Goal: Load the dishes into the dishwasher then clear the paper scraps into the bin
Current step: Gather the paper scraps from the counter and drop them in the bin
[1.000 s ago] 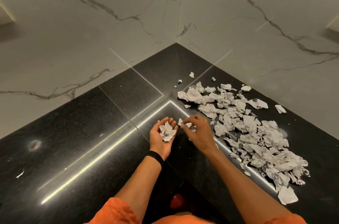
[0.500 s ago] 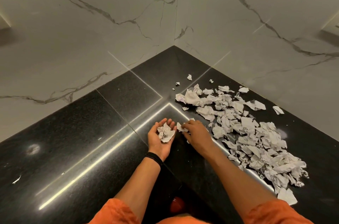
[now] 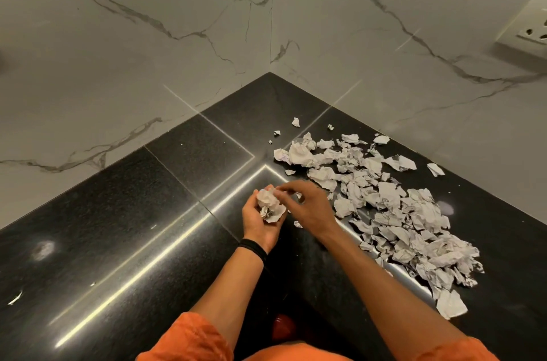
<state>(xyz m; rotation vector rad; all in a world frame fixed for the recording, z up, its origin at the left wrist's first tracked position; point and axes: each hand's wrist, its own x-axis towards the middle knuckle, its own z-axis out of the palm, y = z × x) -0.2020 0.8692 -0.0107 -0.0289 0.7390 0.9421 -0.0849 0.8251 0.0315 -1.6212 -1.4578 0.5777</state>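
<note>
Head view — paper scraps (image 3: 384,206), wall socket (image 3: 529,26)

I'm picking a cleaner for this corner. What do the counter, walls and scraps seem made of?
The counter looks like polished black granite or similar stone: fine speckle, mirror-like light streaks, slab seams. The walls look like pale marble or marble-look tile: grey veins, thin joints, soft sheen. The scraps are thin white paper, torn and crumpled, some with dark print.
</note>
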